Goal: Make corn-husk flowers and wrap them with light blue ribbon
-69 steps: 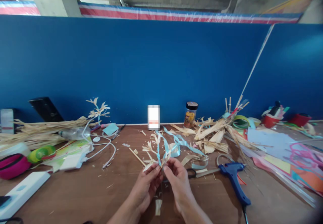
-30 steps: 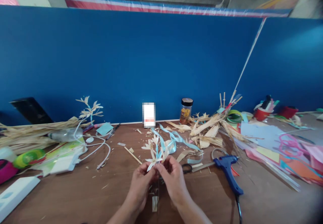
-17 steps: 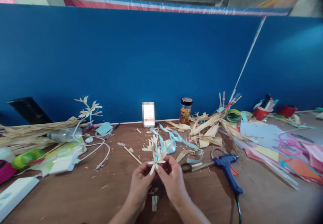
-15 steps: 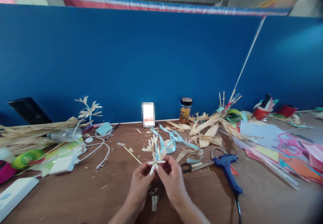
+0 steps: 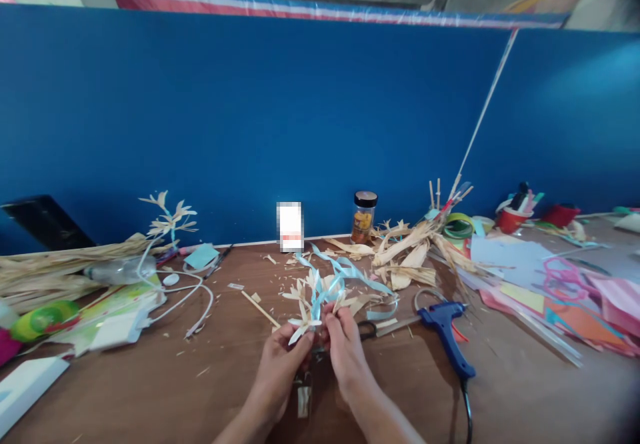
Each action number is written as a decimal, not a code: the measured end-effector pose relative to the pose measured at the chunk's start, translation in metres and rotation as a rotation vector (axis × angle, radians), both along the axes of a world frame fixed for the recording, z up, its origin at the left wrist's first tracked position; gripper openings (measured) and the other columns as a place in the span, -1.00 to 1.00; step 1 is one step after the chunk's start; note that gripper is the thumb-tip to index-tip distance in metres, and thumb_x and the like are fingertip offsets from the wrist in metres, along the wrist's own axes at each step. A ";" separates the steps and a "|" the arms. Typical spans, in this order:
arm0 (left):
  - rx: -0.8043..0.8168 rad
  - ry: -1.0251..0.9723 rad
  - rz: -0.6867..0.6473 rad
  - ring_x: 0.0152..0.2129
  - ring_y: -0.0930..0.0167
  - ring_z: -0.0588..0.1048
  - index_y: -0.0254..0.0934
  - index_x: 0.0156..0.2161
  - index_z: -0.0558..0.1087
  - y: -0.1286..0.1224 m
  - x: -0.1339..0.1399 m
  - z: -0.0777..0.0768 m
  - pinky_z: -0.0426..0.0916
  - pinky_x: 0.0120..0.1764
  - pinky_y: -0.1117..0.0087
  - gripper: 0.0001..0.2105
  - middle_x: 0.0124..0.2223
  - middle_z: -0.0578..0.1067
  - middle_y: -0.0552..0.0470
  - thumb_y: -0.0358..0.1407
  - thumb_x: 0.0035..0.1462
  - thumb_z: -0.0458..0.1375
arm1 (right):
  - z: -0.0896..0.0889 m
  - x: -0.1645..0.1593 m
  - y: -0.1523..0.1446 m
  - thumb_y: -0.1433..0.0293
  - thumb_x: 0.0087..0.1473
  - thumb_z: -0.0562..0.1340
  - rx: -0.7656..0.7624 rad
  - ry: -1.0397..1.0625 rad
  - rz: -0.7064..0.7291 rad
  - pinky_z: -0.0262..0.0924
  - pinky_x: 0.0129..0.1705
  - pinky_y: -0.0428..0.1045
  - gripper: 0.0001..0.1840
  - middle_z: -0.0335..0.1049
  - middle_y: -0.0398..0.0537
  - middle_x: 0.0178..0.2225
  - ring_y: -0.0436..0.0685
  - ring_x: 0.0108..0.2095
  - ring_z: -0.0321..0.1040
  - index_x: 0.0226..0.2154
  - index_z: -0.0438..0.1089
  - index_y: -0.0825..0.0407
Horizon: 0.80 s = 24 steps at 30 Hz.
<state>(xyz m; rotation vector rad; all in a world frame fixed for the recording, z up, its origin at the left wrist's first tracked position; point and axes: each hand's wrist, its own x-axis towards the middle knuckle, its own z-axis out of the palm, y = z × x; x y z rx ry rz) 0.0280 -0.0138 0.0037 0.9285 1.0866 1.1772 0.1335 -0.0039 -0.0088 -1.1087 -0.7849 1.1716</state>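
Low over the middle of the table, my left hand is closed on a flower made of pale dried husk petals, its thumb on the lower side. Light-blue ribbon wraps the stem behind the petals, and more husk petals show farther back. My right hand is beside the flower with thumb and fingers pinched together. A bit of husk shows at its fingertips, but what they grip is hidden. Loops of blue ribbon trail away behind the hands.
Right of my hands lie scissors and a blue glue gun with its cord. Dried husks and a lidded jar are behind. A finished-looking husk flower stem, white cable and plastic bottle are at left.
My right hand has drawn slightly away from the petals, its fingers now beside the stem. The flower has tilted a little left in my left hand. The whole view has shifted slightly.
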 end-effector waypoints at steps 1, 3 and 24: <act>-0.009 0.000 -0.017 -0.74 0.62 0.17 -0.36 -0.50 0.42 -0.001 0.001 0.001 0.09 -0.65 0.60 -0.82 -0.67 0.33 0.16 -0.26 -0.18 0.25 | -0.001 -0.001 0.000 0.32 -0.06 0.12 -0.012 0.025 0.009 0.09 -0.54 -0.13 -0.88 0.22 -0.22 -0.59 -0.01 -0.57 0.16 -0.43 0.29 0.02; -0.028 -0.010 -0.046 -0.75 0.61 0.18 -0.35 -0.52 0.40 -0.002 0.002 0.001 0.09 -0.65 0.59 -0.81 -0.69 0.31 0.16 -0.26 -0.19 0.26 | 0.002 -0.002 -0.002 0.31 -0.06 0.13 -0.018 0.078 0.038 0.11 -0.50 -0.13 -0.87 0.22 -0.24 -0.57 -0.01 -0.55 0.17 -0.42 0.28 0.01; -0.015 -0.020 -0.076 -0.70 0.55 0.20 -0.36 -0.51 0.42 -0.001 0.003 0.004 0.12 -0.63 0.54 -0.77 -0.63 0.29 0.14 -0.20 -0.21 0.26 | 0.017 -0.003 -0.005 0.27 -0.07 0.19 0.048 0.142 0.196 0.06 -0.53 -0.15 -0.80 0.16 -0.26 -0.62 -0.08 -0.61 0.08 -0.48 0.23 0.06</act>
